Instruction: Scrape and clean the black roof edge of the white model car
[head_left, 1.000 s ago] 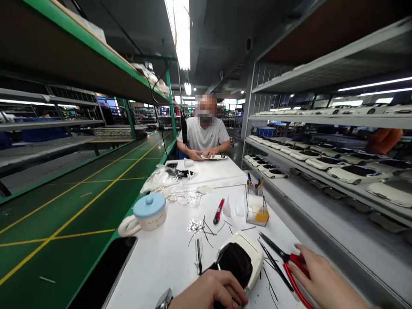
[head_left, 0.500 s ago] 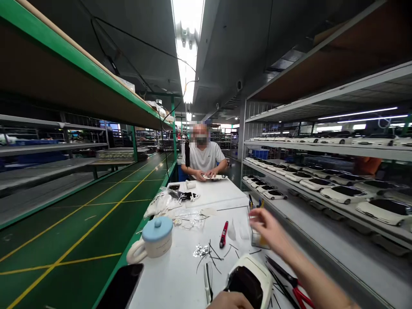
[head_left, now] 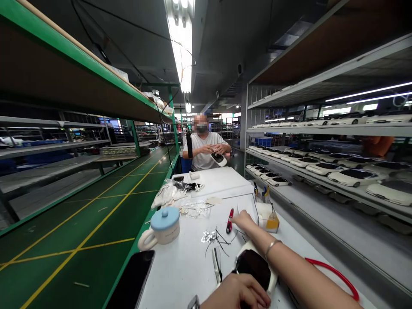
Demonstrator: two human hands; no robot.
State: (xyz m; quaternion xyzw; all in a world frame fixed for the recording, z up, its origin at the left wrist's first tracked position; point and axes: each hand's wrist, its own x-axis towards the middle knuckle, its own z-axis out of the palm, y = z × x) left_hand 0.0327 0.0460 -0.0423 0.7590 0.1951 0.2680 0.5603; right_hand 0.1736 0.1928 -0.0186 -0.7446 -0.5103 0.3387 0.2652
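Note:
My left hand [head_left: 238,292] lies at the bottom edge with its fingers curled over a white toy car body [head_left: 257,268] that has a dark window, holding it on the white table [head_left: 180,274]. My right hand [head_left: 243,219] reaches forward across the table, a bracelet on its wrist. Its fingers are bent down around a small white bottle [head_left: 238,210], of which only the tip shows. Just left of that hand lies a red pen-like tool [head_left: 229,220]. Thin black strips and a shiny scrap [head_left: 214,237] lie between the two hands.
A clear box [head_left: 267,214] with tools stands right of my right hand. Red scissor handles [head_left: 337,274] show behind my forearm. A blue-lidded mug [head_left: 164,225] and a phone [head_left: 131,281] sit left. A co-worker [head_left: 206,148] sits at the far end. Shelves of white cars [head_left: 322,165] run right, a green conveyor [head_left: 96,201] left.
My right hand has left the red scissors, risen and come down forward by the small bottle. The co-worker has lifted a car body off the table. My view has shifted.

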